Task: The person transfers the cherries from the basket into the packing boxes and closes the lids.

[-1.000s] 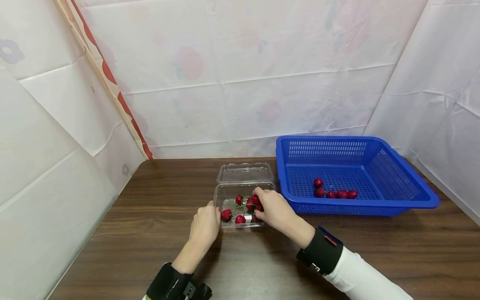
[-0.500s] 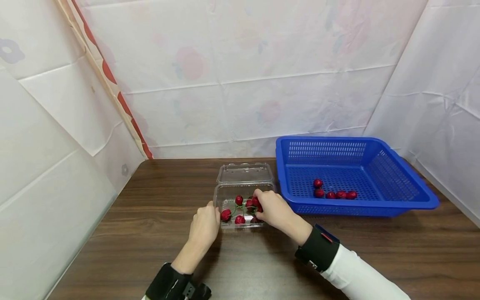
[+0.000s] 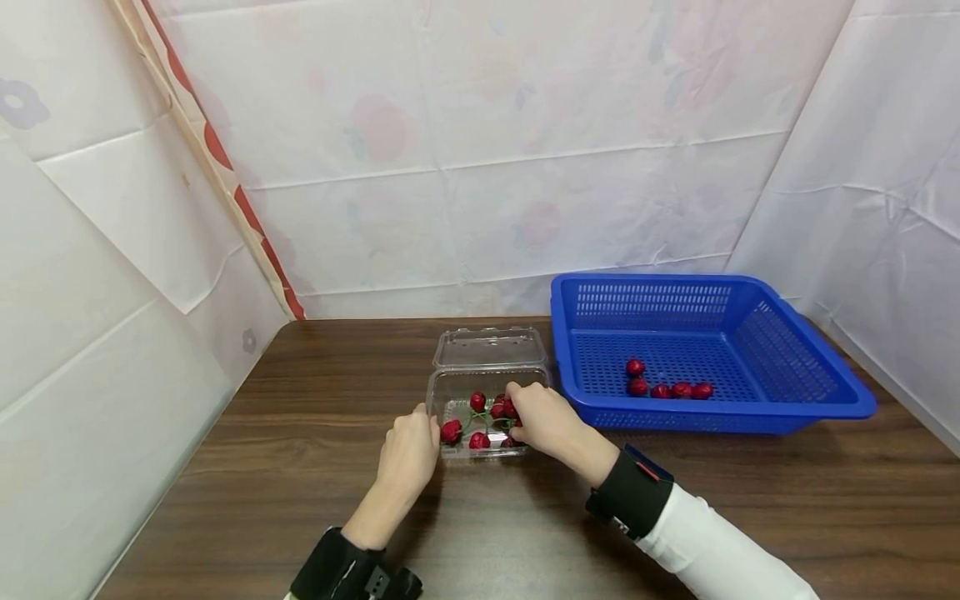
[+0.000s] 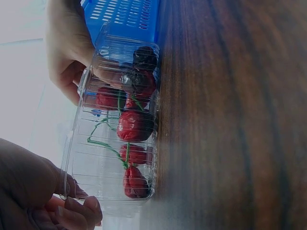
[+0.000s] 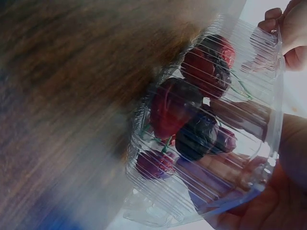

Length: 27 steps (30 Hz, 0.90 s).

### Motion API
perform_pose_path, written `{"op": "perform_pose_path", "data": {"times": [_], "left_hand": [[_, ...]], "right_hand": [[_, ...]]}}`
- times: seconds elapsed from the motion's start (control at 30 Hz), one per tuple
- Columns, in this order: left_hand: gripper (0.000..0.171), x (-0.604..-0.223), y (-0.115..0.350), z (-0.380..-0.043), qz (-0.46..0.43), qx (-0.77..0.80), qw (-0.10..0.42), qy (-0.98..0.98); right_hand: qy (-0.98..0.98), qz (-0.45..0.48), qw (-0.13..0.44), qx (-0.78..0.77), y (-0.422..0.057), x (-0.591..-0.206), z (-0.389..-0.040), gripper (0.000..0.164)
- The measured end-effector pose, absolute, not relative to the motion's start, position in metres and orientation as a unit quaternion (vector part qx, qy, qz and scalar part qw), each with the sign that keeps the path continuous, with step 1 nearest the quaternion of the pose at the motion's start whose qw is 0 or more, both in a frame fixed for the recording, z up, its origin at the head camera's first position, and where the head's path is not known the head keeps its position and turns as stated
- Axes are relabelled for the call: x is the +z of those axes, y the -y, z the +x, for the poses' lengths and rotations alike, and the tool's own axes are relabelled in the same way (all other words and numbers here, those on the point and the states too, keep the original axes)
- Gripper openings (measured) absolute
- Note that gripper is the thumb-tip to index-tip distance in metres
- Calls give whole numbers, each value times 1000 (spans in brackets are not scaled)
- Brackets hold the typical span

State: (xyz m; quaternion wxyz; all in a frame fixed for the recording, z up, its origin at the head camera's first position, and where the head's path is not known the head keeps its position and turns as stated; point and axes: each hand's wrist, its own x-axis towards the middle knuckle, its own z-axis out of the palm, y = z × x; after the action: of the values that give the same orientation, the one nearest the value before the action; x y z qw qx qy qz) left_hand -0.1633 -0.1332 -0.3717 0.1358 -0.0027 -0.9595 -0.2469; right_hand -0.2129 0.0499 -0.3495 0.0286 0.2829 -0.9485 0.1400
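An open clear plastic clamshell box (image 3: 457,385) stands on the table, its lid (image 3: 491,347) tipped back. Red cherries (image 3: 451,431) with green stems lie inside; the left wrist view shows several cherries (image 4: 135,125) through the ribbed wall. My left hand (image 3: 408,450) holds the box by its left rim, fingers curled over the edge. From the right, my right hand (image 3: 553,425) reaches in over the rim, thumb and index finger about a cherry (image 3: 510,407) near the right wall. Seen from the right wrist, those fingers (image 5: 242,115) stand behind the clear wall, partly hidden by cherries.
A blue perforated basket (image 3: 720,410) stands just right of the box, with several cherries (image 3: 681,390) on its floor. White patterned sheets (image 3: 480,208) hang behind and at both sides of the brown wooden table (image 3: 262,467).
My right hand and forearm have shifted slightly to the left, and the cherries at its fingertips have moved a little. My left hand stays on the rim.
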Motion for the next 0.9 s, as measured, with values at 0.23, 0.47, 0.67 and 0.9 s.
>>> {"op": "perform_pose_path", "data": {"times": [0.23, 0.47, 0.67, 0.9], "left_hand": [[27, -372, 133, -163, -5, -247, 139, 959], [24, -370, 133, -163, -9, -245, 145, 959], [24, -372, 133, -163, -6, -243, 145, 959], [23, -372, 133, -164, -1, -241, 148, 959]], "right_hand": [[950, 282, 30, 131, -50, -350, -213, 29], [948, 287, 34, 134, -51, -350, -213, 25], [943, 298, 51, 140, -52, -348, -210, 19], [933, 309, 71, 172, -53, -341, -204, 17]]}}
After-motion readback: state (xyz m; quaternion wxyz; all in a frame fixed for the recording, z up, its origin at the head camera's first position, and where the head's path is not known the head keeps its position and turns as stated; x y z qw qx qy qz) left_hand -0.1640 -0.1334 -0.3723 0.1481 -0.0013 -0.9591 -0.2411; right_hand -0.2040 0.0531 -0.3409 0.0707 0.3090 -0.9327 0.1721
